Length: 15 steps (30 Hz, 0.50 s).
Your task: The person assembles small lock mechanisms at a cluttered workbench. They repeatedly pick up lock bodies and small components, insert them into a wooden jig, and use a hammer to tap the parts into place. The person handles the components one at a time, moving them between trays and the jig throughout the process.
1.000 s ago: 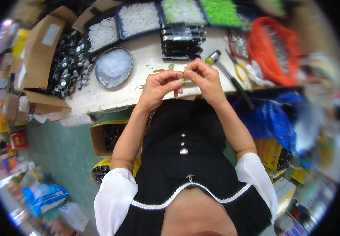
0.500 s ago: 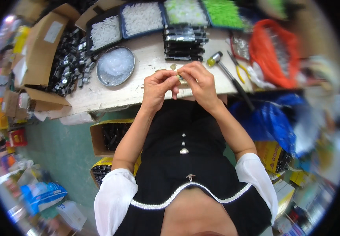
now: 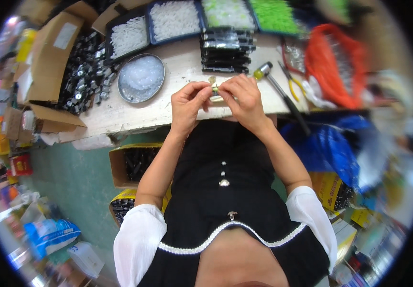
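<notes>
My left hand (image 3: 187,106) and my right hand (image 3: 244,100) meet above the front edge of the white worktable (image 3: 175,62). Both are closed in a pinch, fingertips almost touching. A tiny pale green and dark piece (image 3: 215,89) shows between them, mostly covered by the fingers; its kind is too small to make out. Just below the fingertips lies a short pale bar (image 3: 217,99), partly hidden. Beyond my hands stands a stack of black, shiny flat parts (image 3: 226,50). A hammer with a yellowish head (image 3: 264,70) lies to the right of my right hand.
A round metal dish (image 3: 141,79) holds translucent bits, left of my hands. Trays of white pieces (image 3: 174,21) and green pieces (image 3: 274,16) line the back. Yellow-handled pliers (image 3: 296,88) and a red bag (image 3: 357,62) lie right. A cardboard box (image 3: 53,57) spills black-and-silver parts at left.
My fingertips have come slightly apart, and more of the small pale green piece shows between them. The view has shifted a little; the things on the table lie as before.
</notes>
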Available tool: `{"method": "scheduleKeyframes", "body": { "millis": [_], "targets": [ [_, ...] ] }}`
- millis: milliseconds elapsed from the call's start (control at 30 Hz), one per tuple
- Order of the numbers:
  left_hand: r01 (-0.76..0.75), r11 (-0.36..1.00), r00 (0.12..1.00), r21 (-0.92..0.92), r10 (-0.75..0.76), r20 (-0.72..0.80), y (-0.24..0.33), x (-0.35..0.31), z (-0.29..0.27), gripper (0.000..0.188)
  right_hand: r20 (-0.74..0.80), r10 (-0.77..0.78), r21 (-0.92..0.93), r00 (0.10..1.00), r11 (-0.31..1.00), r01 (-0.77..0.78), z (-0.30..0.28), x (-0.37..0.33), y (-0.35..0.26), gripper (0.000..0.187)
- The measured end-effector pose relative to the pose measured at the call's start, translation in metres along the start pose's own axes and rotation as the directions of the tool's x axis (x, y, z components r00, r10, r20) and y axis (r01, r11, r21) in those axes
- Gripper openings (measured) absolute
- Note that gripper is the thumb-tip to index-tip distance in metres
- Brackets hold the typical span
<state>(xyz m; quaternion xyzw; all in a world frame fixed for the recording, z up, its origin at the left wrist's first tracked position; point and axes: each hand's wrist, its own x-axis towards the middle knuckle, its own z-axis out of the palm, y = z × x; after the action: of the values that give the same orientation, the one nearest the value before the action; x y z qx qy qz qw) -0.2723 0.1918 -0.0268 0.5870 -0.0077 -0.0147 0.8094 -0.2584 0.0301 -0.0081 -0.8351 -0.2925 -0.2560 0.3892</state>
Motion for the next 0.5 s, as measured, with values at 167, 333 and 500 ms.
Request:
{"method": "scheduleKeyframes", "body": {
  "millis": [167,333,500],
  "targets": [
    [-0.372,0.705,0.906,0.603,0.416,0.072,0.004,0.005,-0.021,0.023,0.109,0.039,-0.060,0.993,0.998,-0.033,0.001,-0.010,0.013,0.008],
    [-0.396,0.470,0.890,0.789,0.407,0.205,-0.014,0.005,-0.031,0.031,0.209,0.047,-0.124,0.977,0.992,-0.021,0.010,-0.014,0.018,0.008],
    [-0.384,0.407,0.902,0.829,0.359,0.241,-0.022,0.005,-0.030,0.037,0.220,0.013,-0.139,0.975,0.990,0.018,0.019,-0.016,0.025,0.008]
  ]
}}
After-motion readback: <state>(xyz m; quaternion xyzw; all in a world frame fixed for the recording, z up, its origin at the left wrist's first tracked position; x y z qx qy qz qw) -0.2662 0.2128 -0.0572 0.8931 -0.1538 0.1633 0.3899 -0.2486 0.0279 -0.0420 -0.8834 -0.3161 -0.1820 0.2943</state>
